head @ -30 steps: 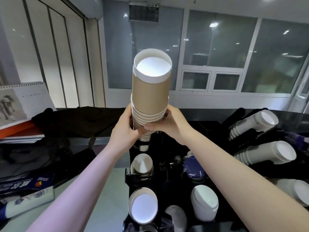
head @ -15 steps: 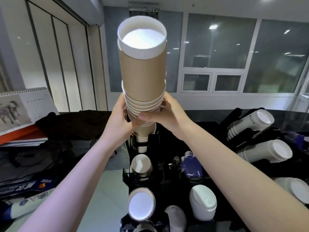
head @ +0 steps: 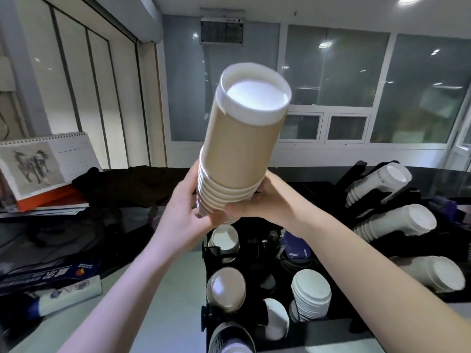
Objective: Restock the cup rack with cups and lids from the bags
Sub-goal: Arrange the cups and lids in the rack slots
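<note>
Left hand: the left hand (head: 182, 215) is wrapping around the low end of the cup stack (head: 239, 151), fingers closed on its stacked rims.
Right hand: the right hand (head: 265, 202) is gripping the same end from the opposite side.
Stack: it is rising from between both hands, leaning up and to the right, clear of the rack (head: 254, 256) just below the hands.
Risk: held only at the bottom, the leaning stack is liable to topple or shed its top cups; lowered off-centre, it is likely to snag on the rack slot.
Change: the stack is leaning rightward now; half a second ago it was standing nearly straight.
</note>
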Demonstrator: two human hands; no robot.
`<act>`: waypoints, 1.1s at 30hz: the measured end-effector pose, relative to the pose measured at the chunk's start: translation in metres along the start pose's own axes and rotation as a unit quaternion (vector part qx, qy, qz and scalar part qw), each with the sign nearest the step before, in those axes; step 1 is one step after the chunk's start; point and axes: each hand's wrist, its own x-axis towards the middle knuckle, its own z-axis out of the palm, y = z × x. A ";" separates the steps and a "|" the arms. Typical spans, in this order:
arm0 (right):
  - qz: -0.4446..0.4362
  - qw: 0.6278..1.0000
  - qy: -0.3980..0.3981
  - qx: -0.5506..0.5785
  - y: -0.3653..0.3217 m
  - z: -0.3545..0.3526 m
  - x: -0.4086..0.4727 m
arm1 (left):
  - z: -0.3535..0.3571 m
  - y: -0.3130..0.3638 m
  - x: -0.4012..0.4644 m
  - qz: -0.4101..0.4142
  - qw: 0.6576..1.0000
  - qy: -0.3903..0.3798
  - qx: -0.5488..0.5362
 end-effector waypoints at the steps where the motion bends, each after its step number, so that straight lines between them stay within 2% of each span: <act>1: 0.007 1.000 -0.005 -0.008 0.002 0.003 -0.004 | 0.002 -0.005 -0.006 -0.019 1.000 -0.006 -0.006; 3: 0.006 1.000 0.018 -0.014 0.003 0.009 -0.012 | 0.004 -0.017 -0.015 -0.052 0.998 -0.015 -0.010; 7: -0.031 0.992 0.120 -0.011 0.007 0.017 -0.019 | 0.005 -0.037 -0.024 -0.082 0.996 -0.024 0.004; 10: -0.027 0.991 0.132 0.009 0.008 0.018 -0.019 | 0.005 -0.049 -0.028 -0.091 0.993 -0.035 0.061; 18: 0.040 0.981 0.174 -0.075 0.043 0.019 -0.013 | 0.004 -0.072 -0.035 -0.213 0.970 -0.042 0.112; 20: 0.065 0.977 0.173 -0.110 0.058 0.022 -0.013 | -0.002 -0.075 -0.036 -0.247 0.960 -0.034 0.130; 26: 0.100 0.974 0.109 -0.169 0.091 0.041 -0.014 | -0.011 -0.074 -0.038 -0.249 0.959 -0.034 0.135; 33: 0.119 0.975 0.089 -0.165 0.097 0.037 -0.011 | -0.001 -0.078 -0.037 -0.261 0.957 -0.060 0.110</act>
